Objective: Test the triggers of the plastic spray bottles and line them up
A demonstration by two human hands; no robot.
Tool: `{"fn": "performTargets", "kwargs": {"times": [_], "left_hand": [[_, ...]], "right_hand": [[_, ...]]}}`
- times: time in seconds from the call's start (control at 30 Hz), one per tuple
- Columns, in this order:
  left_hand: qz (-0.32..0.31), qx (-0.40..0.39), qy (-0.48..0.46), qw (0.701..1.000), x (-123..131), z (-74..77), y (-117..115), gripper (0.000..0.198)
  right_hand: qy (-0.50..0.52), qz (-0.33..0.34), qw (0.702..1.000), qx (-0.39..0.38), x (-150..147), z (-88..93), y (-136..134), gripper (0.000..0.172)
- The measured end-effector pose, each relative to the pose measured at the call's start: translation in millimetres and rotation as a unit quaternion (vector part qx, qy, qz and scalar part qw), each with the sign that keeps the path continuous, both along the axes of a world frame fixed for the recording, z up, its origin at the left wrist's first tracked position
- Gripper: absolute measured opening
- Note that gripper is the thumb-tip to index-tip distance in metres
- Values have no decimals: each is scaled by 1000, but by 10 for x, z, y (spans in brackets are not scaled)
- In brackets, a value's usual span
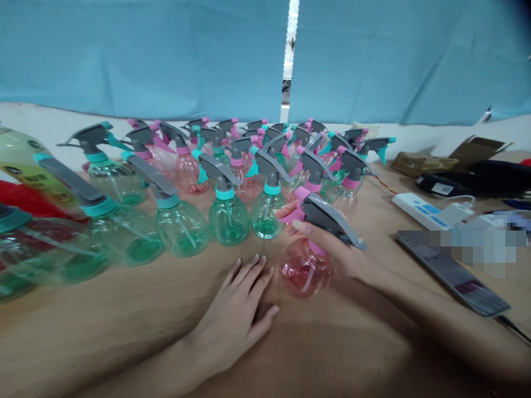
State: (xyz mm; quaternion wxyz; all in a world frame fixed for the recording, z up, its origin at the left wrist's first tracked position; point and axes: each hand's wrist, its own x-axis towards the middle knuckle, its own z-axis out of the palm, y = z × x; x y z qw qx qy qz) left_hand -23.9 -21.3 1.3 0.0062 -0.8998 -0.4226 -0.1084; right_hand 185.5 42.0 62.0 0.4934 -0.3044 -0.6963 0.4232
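Note:
My right hand is wrapped round the neck of a spray bottle with a clear pink, round body, a pink collar and a grey-and-pink trigger head. Part of the grip is hidden behind the trigger head. Palm down on the wooden table, my left hand lies with its fingers spread, a little left of that bottle and holding nothing. Just beyond the fingertips stand a green spray bottle and another green spray bottle, both upright with turquoise collars.
Several more pink and green spray bottles crowd the back and left of the table. At the right lie a phone, a white power strip with a plugged-in charger, and a cardboard box. A blue curtain hangs behind.

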Motion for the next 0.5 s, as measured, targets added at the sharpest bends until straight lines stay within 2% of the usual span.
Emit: {"fn": "performTargets", "kwargs": {"times": [0.5], "left_hand": [[-4,0,-8,1000,-5,-9,5,50]], "right_hand": [[-1,6,1000,-8,-17,29,-10,24]]}}
